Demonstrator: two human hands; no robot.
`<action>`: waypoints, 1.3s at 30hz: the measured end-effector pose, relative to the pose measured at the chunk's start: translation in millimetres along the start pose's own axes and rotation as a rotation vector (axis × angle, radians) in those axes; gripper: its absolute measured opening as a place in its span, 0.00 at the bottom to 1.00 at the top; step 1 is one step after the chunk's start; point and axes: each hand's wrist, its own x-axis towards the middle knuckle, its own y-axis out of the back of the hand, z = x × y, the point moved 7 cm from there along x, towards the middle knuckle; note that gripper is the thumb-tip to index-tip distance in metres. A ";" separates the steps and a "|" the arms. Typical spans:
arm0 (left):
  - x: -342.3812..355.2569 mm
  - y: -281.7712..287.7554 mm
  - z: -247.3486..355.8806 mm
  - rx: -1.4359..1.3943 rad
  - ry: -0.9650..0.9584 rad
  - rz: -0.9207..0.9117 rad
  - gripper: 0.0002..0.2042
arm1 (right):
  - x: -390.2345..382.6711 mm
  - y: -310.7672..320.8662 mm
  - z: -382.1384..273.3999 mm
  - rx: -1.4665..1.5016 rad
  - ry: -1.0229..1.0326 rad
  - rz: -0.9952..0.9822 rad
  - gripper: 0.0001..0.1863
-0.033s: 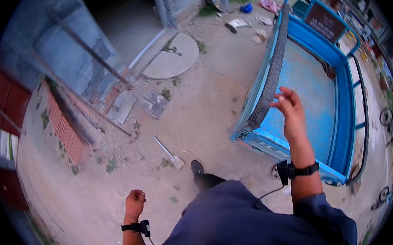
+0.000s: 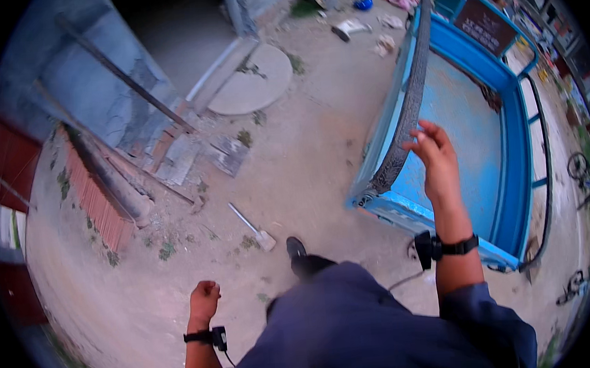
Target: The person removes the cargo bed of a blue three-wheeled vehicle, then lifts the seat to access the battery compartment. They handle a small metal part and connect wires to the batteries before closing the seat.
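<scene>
I hold nothing yet in my loosely open right hand [image 2: 434, 157], beside the blue metal cargo bed's [image 2: 470, 127] dark textured rail [image 2: 414, 92]; my left hand [image 2: 205, 302] curls, how tightly I cannot tell, and the pale-bladed, straight-handled shovel [image 2: 265, 240] lies untouched.

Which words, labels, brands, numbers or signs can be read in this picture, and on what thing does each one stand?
None can be read with certainty.
Dark brown panel at the far end of the blue cargo bed: pale characters, too blurred to read.
Near end panel of the bed: pale marks, perhaps lettering, too blurred to read.
Elsewhere, I can make out no text.
</scene>
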 end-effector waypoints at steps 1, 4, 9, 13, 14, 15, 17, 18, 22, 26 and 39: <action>23.9 -1.2 3.8 0.077 -0.029 -0.055 0.13 | 10.7 -9.8 -0.3 0.049 -0.026 0.027 0.22; 80.3 -2.2 44.2 0.115 0.019 -0.188 0.13 | 50.9 -36.0 -2.6 0.092 -0.116 0.117 0.22; 216.4 7.9 128.4 0.213 0.011 -0.321 0.12 | 126.7 -54.4 -7.3 0.188 -0.080 0.280 0.20; 362.0 -5.2 219.3 0.272 -0.118 -0.410 0.13 | 191.4 -61.5 -4.8 0.133 0.021 0.406 0.22; 400.2 -13.2 255.4 0.280 -0.150 -0.434 0.13 | 202.1 -64.9 -9.9 0.153 0.032 0.502 0.18; 439.2 -22.8 297.7 0.408 -0.239 -0.428 0.13 | 215.9 -65.5 -11.1 0.113 0.043 0.566 0.18; 497.8 -34.8 360.0 0.514 -0.362 -0.432 0.14 | 243.4 -64.3 -9.1 0.052 0.016 0.639 0.19; 527.7 -43.5 389.6 0.498 -0.417 -0.449 0.15 | 256.7 -66.8 -6.2 0.036 -0.005 0.665 0.19; 601.8 -109.0 522.9 0.479 -0.522 -0.581 0.14 | 308.5 -64.4 -13.0 -0.045 -0.063 0.817 0.20; 636.5 -204.7 649.0 0.396 -0.562 -0.731 0.14 | 377.1 -32.8 -10.3 -0.301 -0.064 0.908 0.24; 708.9 -533.7 842.6 0.238 -0.256 -1.109 0.13 | 734.2 103.7 60.7 -0.897 -0.220 0.731 0.31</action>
